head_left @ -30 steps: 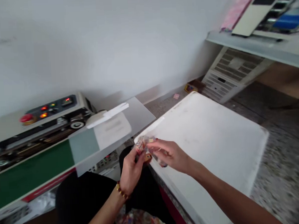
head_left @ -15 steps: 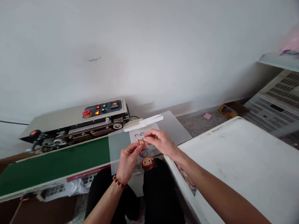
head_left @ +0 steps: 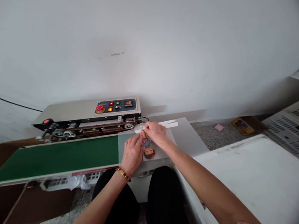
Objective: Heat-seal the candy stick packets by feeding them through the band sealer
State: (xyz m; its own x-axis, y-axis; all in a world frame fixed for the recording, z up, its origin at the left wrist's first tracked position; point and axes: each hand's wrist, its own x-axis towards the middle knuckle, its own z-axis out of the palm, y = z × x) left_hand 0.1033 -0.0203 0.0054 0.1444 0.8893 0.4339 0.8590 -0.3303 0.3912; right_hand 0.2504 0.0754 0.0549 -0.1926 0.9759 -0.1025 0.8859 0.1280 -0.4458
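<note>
A small colourful packet (head_left: 149, 152) with a cartoon face lies on the translucent sheet (head_left: 188, 136), at the right end of the green belt (head_left: 66, 155). My left hand (head_left: 132, 150), with a beaded bracelet at its wrist, rests against the packet's left edge, its fingers close together. My right hand (head_left: 156, 133) pinches the packet's upper end near the white strip (head_left: 170, 124). Just left of my fingers is the roller end of the sealing machine (head_left: 89, 111).
A white tabletop (head_left: 248, 173) stands at the right. White slatted crates (head_left: 291, 131) and a printed box (head_left: 241, 125) are on the floor beyond. A cardboard box (head_left: 41, 204) sits below the belt at the left, and a wall rises behind the machine.
Both hands have moved the packet up toward the machine's roller end and down onto the sheet. My left hand has flattened beside it. The view has shifted a little.
</note>
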